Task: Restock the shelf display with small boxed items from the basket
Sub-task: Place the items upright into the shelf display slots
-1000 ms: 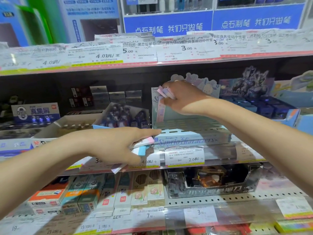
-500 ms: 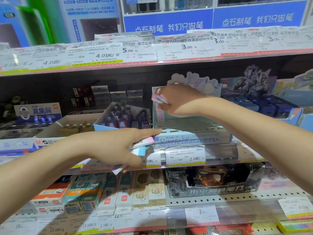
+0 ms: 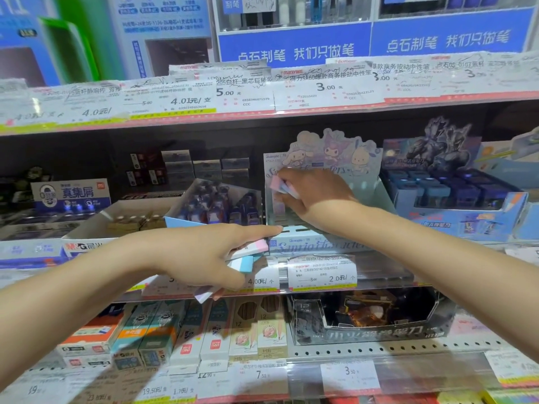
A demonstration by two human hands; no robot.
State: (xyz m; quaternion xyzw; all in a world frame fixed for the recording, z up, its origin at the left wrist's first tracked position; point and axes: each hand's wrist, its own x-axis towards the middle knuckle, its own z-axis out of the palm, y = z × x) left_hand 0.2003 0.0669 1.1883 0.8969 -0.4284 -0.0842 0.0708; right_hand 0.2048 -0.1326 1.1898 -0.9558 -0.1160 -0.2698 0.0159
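A: Where are the small boxes (image 3: 284, 186) sitting?
B: A couple of pastel pink-and-blue ones are sitting in the right hand (image 3: 316, 196), fingers curling round them, pressing them against the left inner wall of the pale blue character display tray (image 3: 309, 243) on the middle shelf.
A: Left hand (image 3: 204, 258)?
B: It's gripping a fanned stack of the same boxes (image 3: 248, 253), thumb underneath, index finger lying straight along the top. That stack is hovering just in front of the tray's near left corner, above the price tag strip (image 3: 320, 272).
A: Tray contents?
B: Slotted floor is showing bare near the front; the rest is hiding behind the right wrist. Can't tell the exact box count in either hand.
A: Neighbours?
B: A box of dark small items (image 3: 221, 205) is sitting just left of the tray, a blue robot-print display (image 3: 455, 199) just right. Pencil boxes (image 3: 256, 330) are standing on the shelf below.
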